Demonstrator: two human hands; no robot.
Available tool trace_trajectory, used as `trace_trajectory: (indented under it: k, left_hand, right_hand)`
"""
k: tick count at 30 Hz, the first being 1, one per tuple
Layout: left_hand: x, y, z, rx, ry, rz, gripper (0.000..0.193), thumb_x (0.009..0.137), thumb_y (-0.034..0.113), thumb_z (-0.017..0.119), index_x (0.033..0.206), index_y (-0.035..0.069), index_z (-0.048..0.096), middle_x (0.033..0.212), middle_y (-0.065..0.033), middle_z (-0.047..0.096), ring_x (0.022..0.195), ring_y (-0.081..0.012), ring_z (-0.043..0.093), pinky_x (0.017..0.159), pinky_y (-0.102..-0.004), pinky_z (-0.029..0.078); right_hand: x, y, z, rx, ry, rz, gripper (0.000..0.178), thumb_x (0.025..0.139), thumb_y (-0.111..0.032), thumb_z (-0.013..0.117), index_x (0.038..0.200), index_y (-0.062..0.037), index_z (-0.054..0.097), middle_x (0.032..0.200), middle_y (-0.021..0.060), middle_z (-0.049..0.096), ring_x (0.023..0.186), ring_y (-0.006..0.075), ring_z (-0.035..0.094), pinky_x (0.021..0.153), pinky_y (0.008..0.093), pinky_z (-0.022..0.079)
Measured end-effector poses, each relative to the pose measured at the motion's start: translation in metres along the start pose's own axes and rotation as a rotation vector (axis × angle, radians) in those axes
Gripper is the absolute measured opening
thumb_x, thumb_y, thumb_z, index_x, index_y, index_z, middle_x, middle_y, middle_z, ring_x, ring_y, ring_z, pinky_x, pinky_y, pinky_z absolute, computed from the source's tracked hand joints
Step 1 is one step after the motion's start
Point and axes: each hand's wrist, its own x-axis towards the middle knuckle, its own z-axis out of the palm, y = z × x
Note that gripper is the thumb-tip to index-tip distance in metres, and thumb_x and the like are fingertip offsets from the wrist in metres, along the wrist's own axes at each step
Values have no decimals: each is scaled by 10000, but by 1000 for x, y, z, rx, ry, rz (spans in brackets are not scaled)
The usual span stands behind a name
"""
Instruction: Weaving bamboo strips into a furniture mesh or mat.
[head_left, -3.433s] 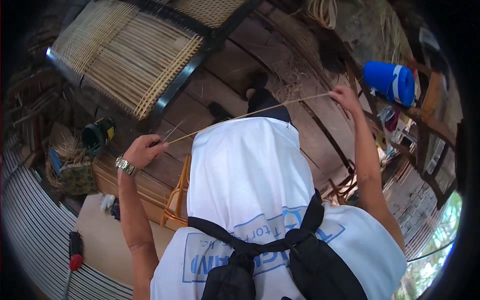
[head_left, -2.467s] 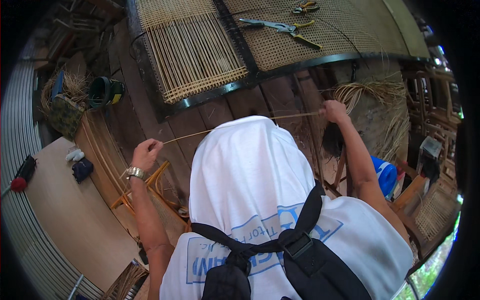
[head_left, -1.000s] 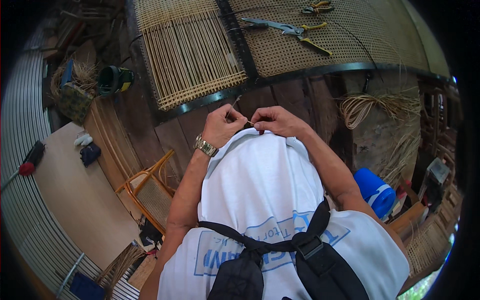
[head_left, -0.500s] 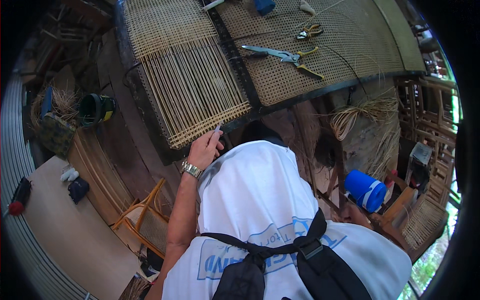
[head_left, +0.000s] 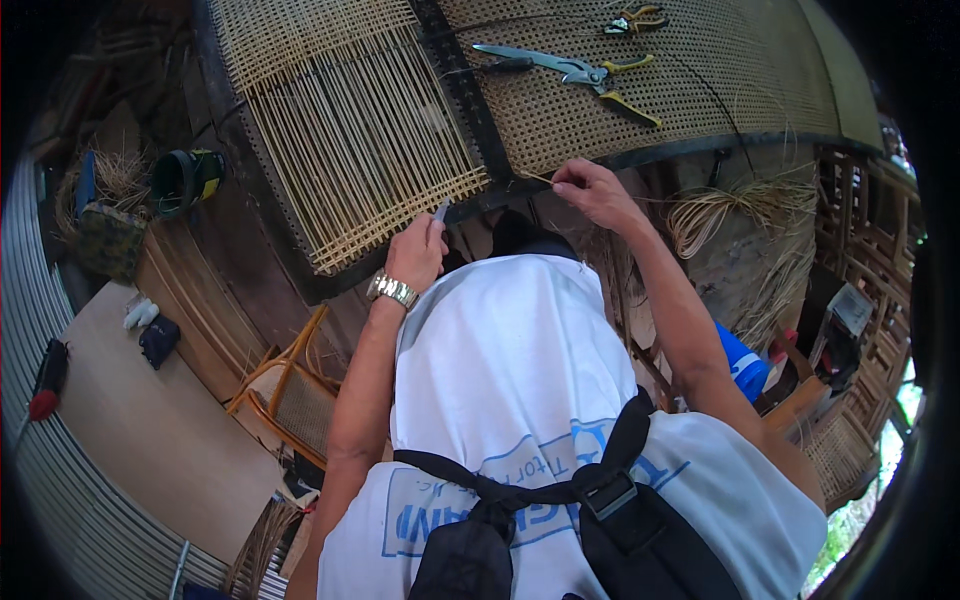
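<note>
At the near edge of a partly woven cane panel [head_left: 365, 130], my left hand [head_left: 412, 252] is closed round a slim, pale grey flat tool [head_left: 441, 210], its tip pointing up at the weave. A watch sits on that wrist. My right hand [head_left: 597, 195] pinches a thin cane strand [head_left: 535, 177] between thumb and fingers, just in front of the dark frame. The strand runs left toward the panel's near right corner. Long cane strips lie lengthwise across the panel's middle, with crosswise weaving at its far part and along its near edge.
Shears [head_left: 575, 75] with yellow and black handles and small pliers [head_left: 635, 20] lie on the finished cane panel [head_left: 720, 80]. A coil of cane [head_left: 715, 215] hangs at right, above a blue container [head_left: 735, 360]. A rattan chair [head_left: 290, 390] and a dark bucket [head_left: 180, 183] stand at left.
My right hand has come up from low on the right to the frame's edge and now pinches a cane strand. The left hand still holds the pale tool near the panel's edge.
</note>
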Motion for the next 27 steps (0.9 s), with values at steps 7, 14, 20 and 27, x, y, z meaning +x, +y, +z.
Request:
trace_trajectory:
  k: [7,14,20,27]
  left_hand:
    - [34,15,1,327,263,147,264,971,264,504,939,17,593,799,-244,645,774,-440,629,665,-523,481]
    - [79,21,15,397,426,111,255,974,240,491,987,10,603,654,-119,638,562,-251,649,559,-400,499]
    - [86,32,13,361,398,-16,246,935,243,528,999,32,639,848,-244,665,817,-429,646,725,-495,510]
    - [62,39,8,169,372,-32,248,950,225,511,1007,15,632,767,-182,672,673,-319,665,626,-422,520]
  right_hand:
    - [16,17,-16,-402,20,-77,151,850,-123,655,962,-21,667,913,160,633,898,308,617,798,376,495]
    - [34,21,-42,-389,24,-181,169,848,-129,674,984,-29,675,917,146,641,874,286,627,800,364,499]
    - [33,36,-58,-131,25,-28,154,877,-135,680,978,-18,675,889,84,638,804,169,609,728,303,511]
    - [37,45,-52,49,21,-4,135,902,-129,673,976,-16,671,823,30,623,711,97,582,602,253,508]
